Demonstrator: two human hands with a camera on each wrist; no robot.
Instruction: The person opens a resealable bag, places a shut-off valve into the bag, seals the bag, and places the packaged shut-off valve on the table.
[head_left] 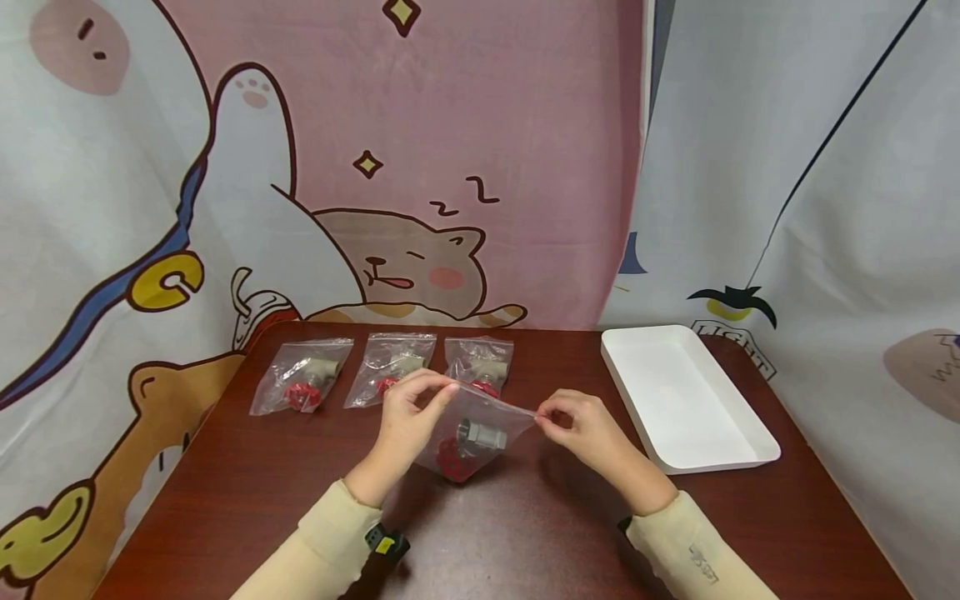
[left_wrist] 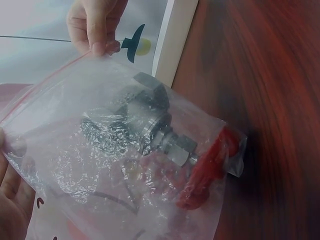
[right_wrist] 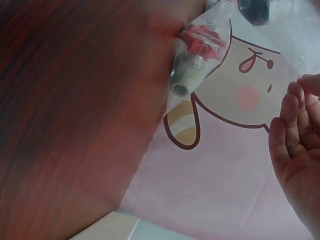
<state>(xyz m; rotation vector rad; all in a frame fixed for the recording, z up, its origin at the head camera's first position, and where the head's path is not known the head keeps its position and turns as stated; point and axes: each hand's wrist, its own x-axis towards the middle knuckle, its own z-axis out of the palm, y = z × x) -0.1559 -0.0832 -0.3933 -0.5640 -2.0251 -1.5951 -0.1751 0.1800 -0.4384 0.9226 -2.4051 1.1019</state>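
A clear zip-top bag (left_wrist: 55, 170) hangs between both hands above the table. Inside it is a metal valve (head_left: 482, 435) with a red handwheel (head_left: 454, 460). My left hand (head_left: 411, 417) pinches the bag's top edge at one corner. At the opposite corner, my right hand (head_left: 588, 429) pinches the same edge between thumb and fingers. The left wrist view shows a red line along the bag's mouth, stretched straight between the hands. Whether the seal is pressed together cannot be told.
Three similar bagged valves lie in a row at the back: a left bag (head_left: 303, 377), a middle bag (head_left: 390, 371) and a right bag (head_left: 480, 363). A white tray (head_left: 693, 396) stands on the right of the brown table (head_left: 517, 542). A printed curtain (head_left: 525, 167) hangs behind.
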